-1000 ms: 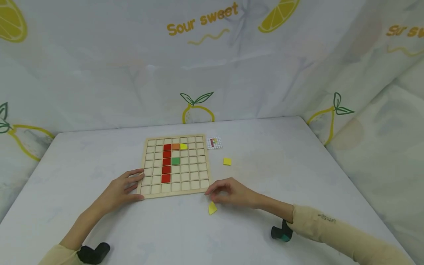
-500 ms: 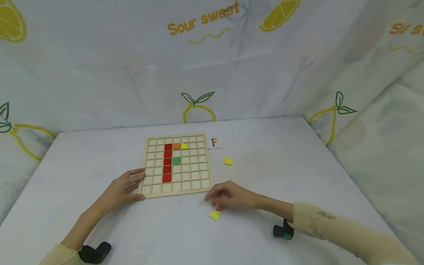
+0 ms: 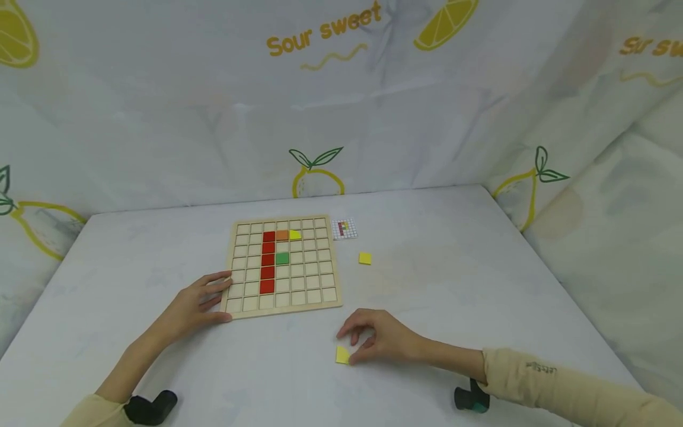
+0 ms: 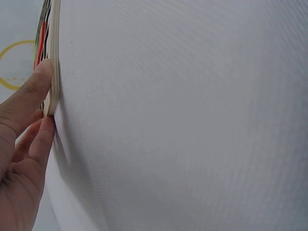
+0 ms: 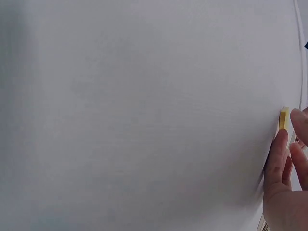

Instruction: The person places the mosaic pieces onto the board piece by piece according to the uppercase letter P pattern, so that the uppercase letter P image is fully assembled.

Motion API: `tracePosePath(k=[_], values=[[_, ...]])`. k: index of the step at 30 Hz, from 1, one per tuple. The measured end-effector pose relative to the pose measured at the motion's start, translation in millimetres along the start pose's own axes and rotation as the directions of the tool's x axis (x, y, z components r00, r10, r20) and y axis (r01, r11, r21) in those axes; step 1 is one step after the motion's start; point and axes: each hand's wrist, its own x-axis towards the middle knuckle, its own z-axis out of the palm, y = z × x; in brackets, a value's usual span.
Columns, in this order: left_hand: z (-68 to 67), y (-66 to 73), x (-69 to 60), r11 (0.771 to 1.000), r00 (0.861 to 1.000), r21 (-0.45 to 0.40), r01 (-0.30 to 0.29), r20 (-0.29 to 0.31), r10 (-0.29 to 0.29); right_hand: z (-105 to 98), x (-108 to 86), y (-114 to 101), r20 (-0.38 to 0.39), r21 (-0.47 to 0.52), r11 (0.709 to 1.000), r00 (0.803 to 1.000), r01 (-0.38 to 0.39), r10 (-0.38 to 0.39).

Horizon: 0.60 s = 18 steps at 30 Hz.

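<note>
In the head view, a wooden grid board (image 3: 280, 267) lies on the white table. My left hand (image 3: 194, 303) holds its near left corner, fingers along the left edge and thumb at the front edge. Red tiles (image 3: 267, 273) form a column on the board, with an orange tile (image 3: 282, 235), a yellow tile with a slanted side (image 3: 295, 235) and a green tile (image 3: 282, 258) to their right. My right hand (image 3: 386, 338) is over the table, its thumb touching a loose yellow tile (image 3: 341, 354), index finger lifted apart. In the right wrist view, that tile (image 5: 283, 119) stands at the fingertips.
Another yellow tile (image 3: 365, 258) lies right of the board. A small printed pattern card (image 3: 344, 229) sits against the board's far right edge. A white curtain with lemon prints (image 3: 320, 118) rises behind the table. Black devices (image 3: 152, 408) hang at both wrists.
My right hand has moved away from the board's near right corner, toward the table's front. The loose yellow tile has shifted nearer and turned. My left hand stays at the board.
</note>
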Motion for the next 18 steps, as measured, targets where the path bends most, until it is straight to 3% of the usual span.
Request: tracePosePath(k=[7,18], values=[[-0.1,-0.6,0.5,1.0,1.0,0.002,0.002,0.006,-0.002,5.0,1.9,-0.7,0.037,-0.153,0.988,0.999,0.021,-0.015],[0.0,-0.9,0.1,1.0,1.0,0.008,0.005,0.005,-0.005,7.7,-0.7,-2.2,-0.028,-0.136,0.99,0.999,0.043,-0.047]])
